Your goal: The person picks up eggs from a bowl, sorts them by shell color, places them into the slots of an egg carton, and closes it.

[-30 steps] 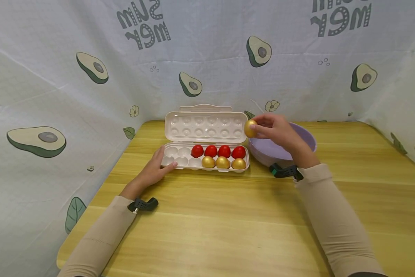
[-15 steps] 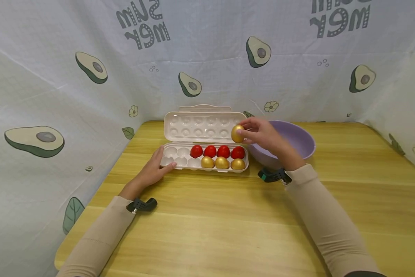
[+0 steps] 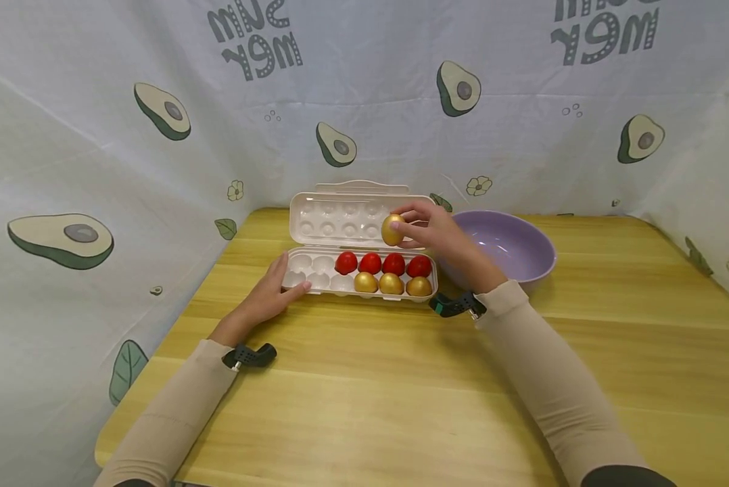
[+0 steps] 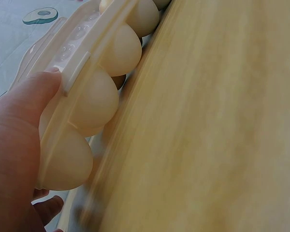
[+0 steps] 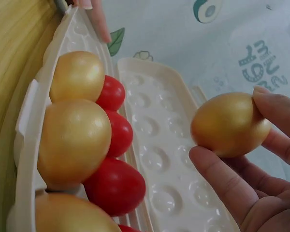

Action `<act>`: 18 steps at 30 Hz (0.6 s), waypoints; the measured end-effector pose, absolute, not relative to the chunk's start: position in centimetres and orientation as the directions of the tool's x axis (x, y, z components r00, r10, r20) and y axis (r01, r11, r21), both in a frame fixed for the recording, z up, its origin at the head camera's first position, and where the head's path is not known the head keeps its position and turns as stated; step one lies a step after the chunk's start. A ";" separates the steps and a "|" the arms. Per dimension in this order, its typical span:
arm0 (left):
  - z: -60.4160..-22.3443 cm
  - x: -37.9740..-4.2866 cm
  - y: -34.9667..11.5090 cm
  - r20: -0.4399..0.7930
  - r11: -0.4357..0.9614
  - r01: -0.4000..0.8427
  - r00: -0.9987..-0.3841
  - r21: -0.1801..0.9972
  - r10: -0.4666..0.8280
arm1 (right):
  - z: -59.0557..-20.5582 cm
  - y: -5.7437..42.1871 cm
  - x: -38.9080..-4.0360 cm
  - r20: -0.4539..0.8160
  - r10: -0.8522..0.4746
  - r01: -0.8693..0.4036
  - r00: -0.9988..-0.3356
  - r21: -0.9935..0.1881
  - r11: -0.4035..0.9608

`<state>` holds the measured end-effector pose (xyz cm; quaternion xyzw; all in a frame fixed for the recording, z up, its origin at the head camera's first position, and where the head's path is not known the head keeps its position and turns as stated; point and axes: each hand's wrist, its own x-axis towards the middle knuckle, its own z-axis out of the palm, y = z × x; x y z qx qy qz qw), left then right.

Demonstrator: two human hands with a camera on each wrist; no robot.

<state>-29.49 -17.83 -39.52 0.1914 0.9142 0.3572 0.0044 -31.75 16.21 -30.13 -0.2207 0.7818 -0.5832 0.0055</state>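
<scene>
An egg carton (image 3: 318, 293) of pale plastic lies with its lid up at the back of the table. In its back row sit several red eggs (image 3: 370, 262); the front row holds three gold eggs (image 3: 391, 283). The pockets at its left end have no eggs. My left hand (image 3: 271, 291) grips that end, thumb over the front rim and fingertips showing below in the left wrist view. Between thumb and fingers, my right hand (image 3: 428, 230) pinches another gold egg (image 5: 230, 124), held above the carton in front of the raised lid (image 5: 150, 116).
To the right of the carton stands a purple bowl (image 3: 513, 243), partly behind the right forearm. A white cloth (image 3: 395, 101) printed with avocados hangs behind the wooden table (image 3: 352, 392) and along its sides.
My right hand has carried the gold egg leftward from beside the bowl to over the carton. The left hand keeps its place on the carton's end.
</scene>
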 end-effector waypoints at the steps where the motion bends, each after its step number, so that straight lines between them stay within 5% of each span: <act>1: -39.5 -29.5 -17.8 0.128 0.673 0.346 -0.927 0.653 0.353 | -30.2 15.7 -31.9 0.254 -0.348 -0.341 -0.902 -0.915 0.215; 18: -39.9 -30.0 -18.0 0.113 0.700 0.330 -0.934 0.633 0.338 | -30.9 10.0 -31.1 0.242 -0.350 -0.359 -0.905 -0.876 0.321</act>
